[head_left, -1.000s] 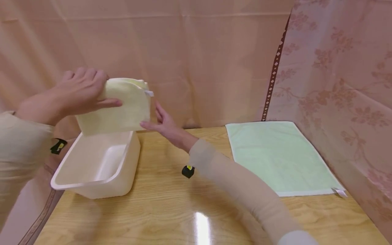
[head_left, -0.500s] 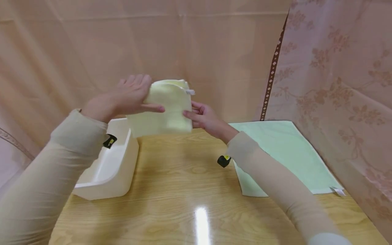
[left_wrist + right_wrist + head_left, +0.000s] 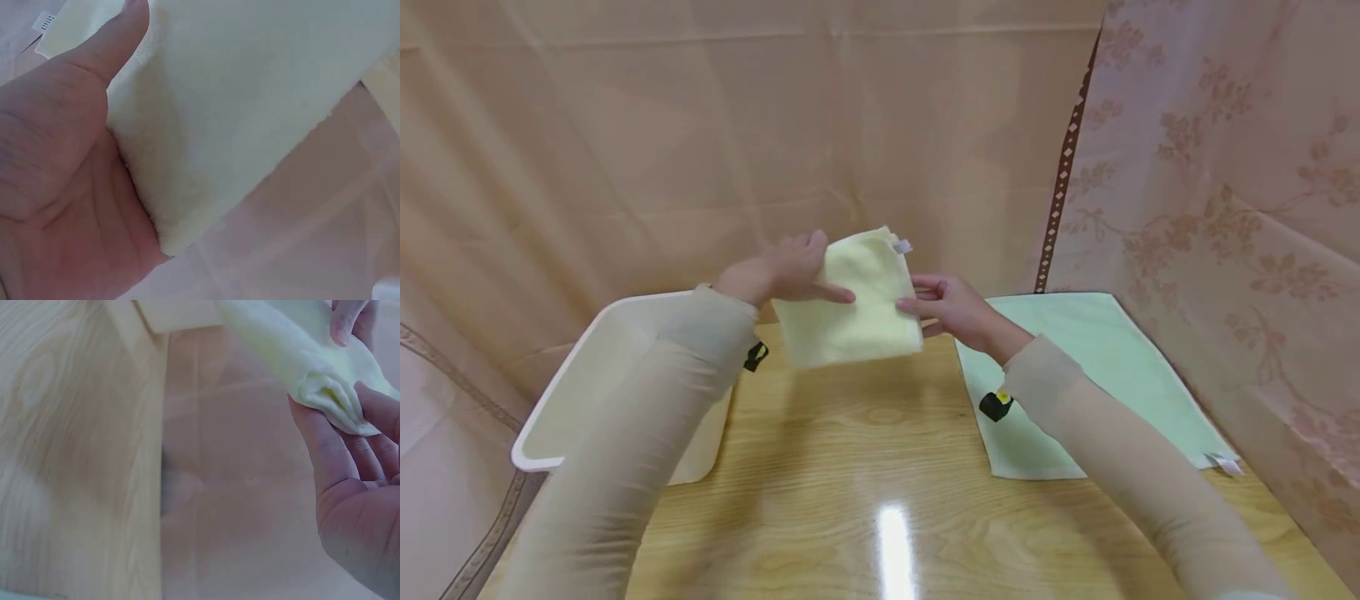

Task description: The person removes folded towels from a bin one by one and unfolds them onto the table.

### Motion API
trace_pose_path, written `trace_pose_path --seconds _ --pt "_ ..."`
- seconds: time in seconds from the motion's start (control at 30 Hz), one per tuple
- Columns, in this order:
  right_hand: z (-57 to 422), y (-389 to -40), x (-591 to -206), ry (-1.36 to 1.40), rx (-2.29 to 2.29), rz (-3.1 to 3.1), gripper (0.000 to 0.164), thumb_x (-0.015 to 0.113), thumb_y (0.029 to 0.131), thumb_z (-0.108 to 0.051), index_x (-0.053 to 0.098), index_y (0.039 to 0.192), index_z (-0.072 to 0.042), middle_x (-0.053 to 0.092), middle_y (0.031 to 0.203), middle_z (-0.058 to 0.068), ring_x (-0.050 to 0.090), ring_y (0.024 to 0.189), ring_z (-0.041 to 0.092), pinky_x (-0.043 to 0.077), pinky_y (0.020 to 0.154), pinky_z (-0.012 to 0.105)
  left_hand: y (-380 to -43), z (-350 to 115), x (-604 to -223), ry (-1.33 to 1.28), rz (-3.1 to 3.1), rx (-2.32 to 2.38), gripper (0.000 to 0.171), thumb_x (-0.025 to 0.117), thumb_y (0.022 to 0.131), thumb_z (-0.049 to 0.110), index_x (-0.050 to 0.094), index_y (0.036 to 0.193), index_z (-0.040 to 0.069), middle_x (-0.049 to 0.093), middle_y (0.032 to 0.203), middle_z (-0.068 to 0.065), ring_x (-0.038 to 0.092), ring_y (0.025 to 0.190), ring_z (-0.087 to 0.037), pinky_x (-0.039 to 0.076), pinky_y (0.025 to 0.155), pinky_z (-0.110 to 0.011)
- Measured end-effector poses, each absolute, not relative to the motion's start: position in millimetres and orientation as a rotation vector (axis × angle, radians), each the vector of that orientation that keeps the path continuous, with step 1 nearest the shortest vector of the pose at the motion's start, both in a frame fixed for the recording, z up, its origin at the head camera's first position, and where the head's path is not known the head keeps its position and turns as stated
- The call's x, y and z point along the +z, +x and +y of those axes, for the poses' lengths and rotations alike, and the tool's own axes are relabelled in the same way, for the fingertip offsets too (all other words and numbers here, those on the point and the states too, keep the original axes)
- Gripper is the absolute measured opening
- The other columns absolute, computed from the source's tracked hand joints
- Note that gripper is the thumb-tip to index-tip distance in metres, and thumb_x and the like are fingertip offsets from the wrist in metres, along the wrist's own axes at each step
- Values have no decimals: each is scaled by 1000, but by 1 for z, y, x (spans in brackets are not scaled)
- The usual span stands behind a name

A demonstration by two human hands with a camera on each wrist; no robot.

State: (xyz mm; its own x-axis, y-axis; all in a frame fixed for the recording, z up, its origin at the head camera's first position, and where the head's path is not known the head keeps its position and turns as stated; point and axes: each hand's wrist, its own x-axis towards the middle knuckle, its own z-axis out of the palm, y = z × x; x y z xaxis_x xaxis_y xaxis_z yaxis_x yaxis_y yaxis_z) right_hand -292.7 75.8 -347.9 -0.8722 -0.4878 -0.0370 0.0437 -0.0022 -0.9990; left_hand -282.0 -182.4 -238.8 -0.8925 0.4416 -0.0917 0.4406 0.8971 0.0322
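Observation:
A folded pale yellow towel [image 3: 865, 308] with a small white tag hangs in the air above the table's back edge. My left hand [image 3: 790, 268] grips its left side, thumb across the near face; in the left wrist view the towel [image 3: 237, 112] runs between thumb and palm. At the opposite edge my right hand [image 3: 958, 310] pinches the towel, thumb in front and fingers behind. The right wrist view shows the towel's layered, rolled-looking edge [image 3: 331, 397] between that thumb and fingers. A pale green towel [image 3: 1097, 375] lies spread flat on the right of the table.
A cream plastic tub [image 3: 602, 350] stands on the left of the wooden table [image 3: 850, 467], partly hidden by the left sleeve. Pinkish curtains [image 3: 760, 125] hang along the back and right sides. Black devices [image 3: 996, 406] sit at both wrists.
Both hands have carried the yellow towel rightward from above the tub, then a little lower. My right hand, at first only near its edge, now grips it. The green towel stays put.

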Motion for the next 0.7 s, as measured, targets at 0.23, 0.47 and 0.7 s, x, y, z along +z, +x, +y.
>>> trace_pose_path --seconds 0.23,0.47,0.7 --pt "91 -298 -363 -392 -1910 1916 53 69 98 -11 51 147 -4 65 131 18 71 102 25 59 80 48 -293 -165 -255 627 2915 -7 80 67 90 63 39 127 -1 51 119 -21 51 110 -39 42 93 -52" --pt "95 -309 -384 -308 -1923 1864 54 69 98 -11 50 148 -4 67 125 15 71 100 25 59 81 48 -313 -157 -285 589 2923 -20 85 64 91 64 35 137 0 47 139 -22 44 128 -43 33 103 -57" --pt "102 -320 -411 -221 -1892 1840 52 67 99 -11 48 148 -3 67 122 16 70 101 25 57 87 49 -332 -147 -321 549 2891 0 72 60 95 62 37 132 5 47 134 -18 43 122 -37 32 101 -52"
